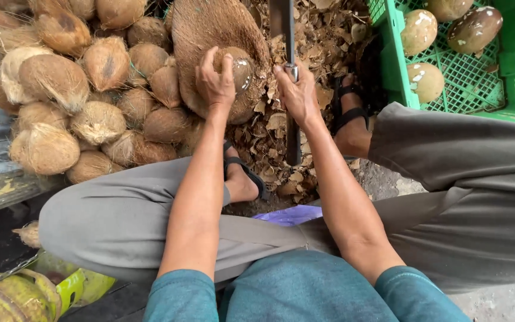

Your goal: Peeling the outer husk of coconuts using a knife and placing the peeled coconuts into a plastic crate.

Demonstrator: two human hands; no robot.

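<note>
My left hand [214, 80] grips a partly peeled coconut [241, 68], pressing it onto a big fibrous stump-like block [210, 27]. My right hand [296, 92] is closed around the handle of a long cleaver [282, 21], whose broad blade points away from me, just right of the coconut. A dark strip below my right hand [293, 146] hangs down over the shell chips. Both forearms reach forward from teal sleeves over my grey-trousered knees.
A heap of husked brown coconuts [90, 89] lies at the left. A green plastic crate [472, 77] at the right holds several peeled coconuts. Shell chips [269, 137] litter the ground around my sandalled feet. A yellow-green container [13, 295] sits bottom left.
</note>
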